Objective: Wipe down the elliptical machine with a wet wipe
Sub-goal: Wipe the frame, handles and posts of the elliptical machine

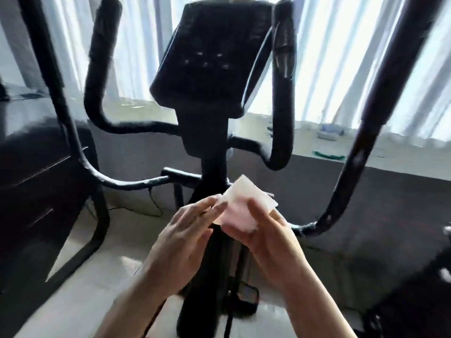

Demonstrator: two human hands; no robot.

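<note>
- Wet wipe [240, 207] held up in front of the chest, between both hands, folded into a small white pad, just in front of the elliptical machine [207, 147] centre post and not touching it.
- Right hand [264, 231] gripping the wipe from below and the side, thumb laid across its near face, fingers curled behind.
- Left hand [181, 236] meeting the wipe's left edge, fingertips nearly straight and pinching or tugging the corner; exact contact blurred, hard to tell for sure.
- Likely step: opening or refolding the wipe before any wiping. No part of the machine appears touched yet.
- Best to unfold to a flat pad wide enough to cover the palm, with a clean face outward; a tight wad wastes surface.
- Worth keeping one hand anchoring a corner while the other peels a layer, slowly, to avoid tearing the damp sheet.
- Sensible to start high: console [207, 62] first, with light pressure around the buttons and little moisture.
- Then the inner handlebars [283, 76] and the long outer arms [380, 118], wrapping the wipe round each tube and sliding downward.
- Worn, flaking patches show on the grips; gentle strokes there, or bits may come away onto the wipe.
- Turning to a fresh face between parts advisable.
- Dark cabinet [36, 167] at left and window ledge [341, 147] behind stay out of the job.
</note>
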